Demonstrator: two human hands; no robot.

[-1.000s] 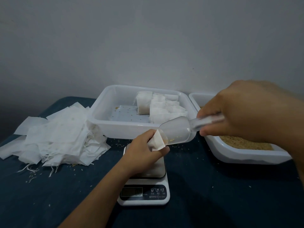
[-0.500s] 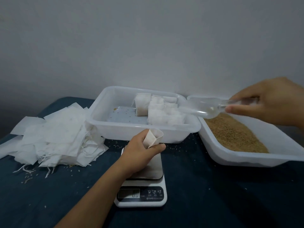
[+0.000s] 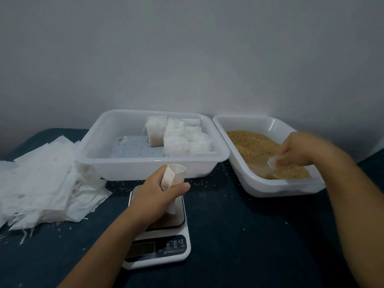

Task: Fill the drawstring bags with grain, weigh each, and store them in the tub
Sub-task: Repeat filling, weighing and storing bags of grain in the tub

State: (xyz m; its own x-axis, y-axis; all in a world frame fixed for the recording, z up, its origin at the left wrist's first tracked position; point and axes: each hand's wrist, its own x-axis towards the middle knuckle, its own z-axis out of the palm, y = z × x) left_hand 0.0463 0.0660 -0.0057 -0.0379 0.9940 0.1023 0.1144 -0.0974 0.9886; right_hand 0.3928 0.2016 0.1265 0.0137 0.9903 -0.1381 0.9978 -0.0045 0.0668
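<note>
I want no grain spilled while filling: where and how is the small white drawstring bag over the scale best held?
Grip the small white drawstring bag around its body below the open mouth, from the left side, as the left hand does: upright, its mouth faces up.

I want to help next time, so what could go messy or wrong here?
Grain could spill: the left hand holds the small white paper bag with a narrow open mouth, and loose grains already dot the dark blue cloth. The weight may read wrong, since that hand seems to rest over the white digital scale. The right hand, blurred, digs the clear plastic scoop near the tray's edge.
</note>
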